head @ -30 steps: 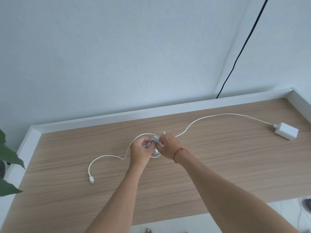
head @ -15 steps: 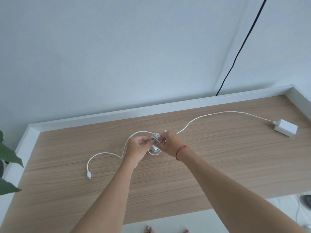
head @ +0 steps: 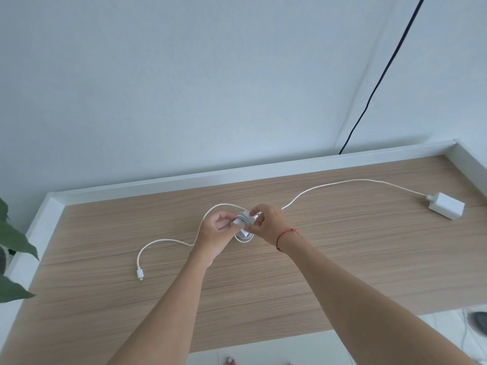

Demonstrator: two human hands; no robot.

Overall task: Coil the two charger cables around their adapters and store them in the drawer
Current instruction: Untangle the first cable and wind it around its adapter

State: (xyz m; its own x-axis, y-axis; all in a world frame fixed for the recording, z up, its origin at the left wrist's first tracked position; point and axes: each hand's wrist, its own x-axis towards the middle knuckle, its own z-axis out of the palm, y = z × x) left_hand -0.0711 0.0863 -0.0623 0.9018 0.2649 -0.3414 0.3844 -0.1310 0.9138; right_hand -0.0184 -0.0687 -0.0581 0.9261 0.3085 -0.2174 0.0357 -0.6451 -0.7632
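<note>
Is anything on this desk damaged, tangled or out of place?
Nothing looks damaged. The second cable from the right adapter runs behind the right hand; whether it crosses the coil is hidden.

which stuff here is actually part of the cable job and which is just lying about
Part of the job:
held adapter, partly coiled, gripped by left hand and right hand
loose cable trailing from it
second adapter with second cable, on the desk

Just lying about:
black wall cable
plant leaves
</note>
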